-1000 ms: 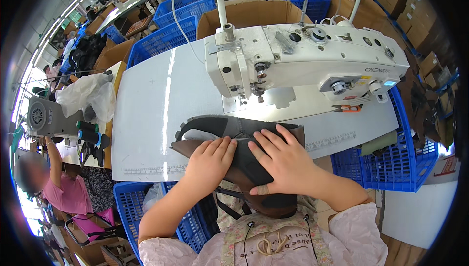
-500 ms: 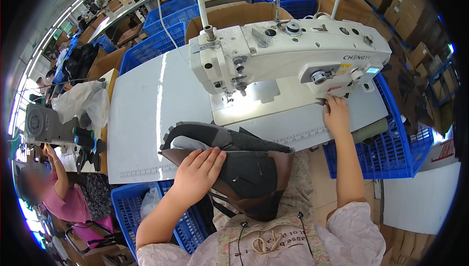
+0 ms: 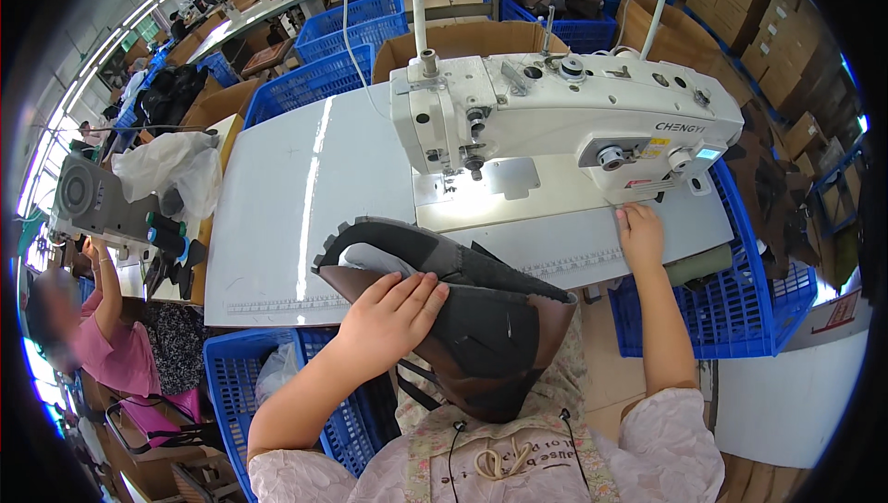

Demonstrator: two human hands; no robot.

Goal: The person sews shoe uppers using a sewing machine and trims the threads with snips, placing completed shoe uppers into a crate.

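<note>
A bag-like sewn piece (image 3: pixel 486 332) in black cloth and brown leather-like material hangs over the table's front edge, against my lap. Its upper edge gapes and shows a grey lining. My left hand (image 3: pixel 393 316) grips that edge, fingers laid over the outside and thumb hidden. Farther right, my right hand (image 3: pixel 640 237) rests at the front of the sewing table (image 3: pixel 264 198), fingers loosely bent and nothing visible in them. Just beyond its fingertips lies a small dark object (image 3: pixel 659 196), too small to make out. The white sewing machine (image 3: pixel 546 110) stands behind, its lamp lit over the needle area.
Blue plastic baskets stand below the table, one at left (image 3: pixel 231 374) and one at right (image 3: pixel 712 318). A lidless cardboard box (image 3: pixel 481 39) is behind the machine. At far left another person (image 3: pixel 116 346) in pink sits by another machine (image 3: pixel 97 193).
My right hand has let go of the small dark object and drawn back slightly toward the table edge. My left hand keeps its hold on the sewn piece. The whole view has shifted a little.
</note>
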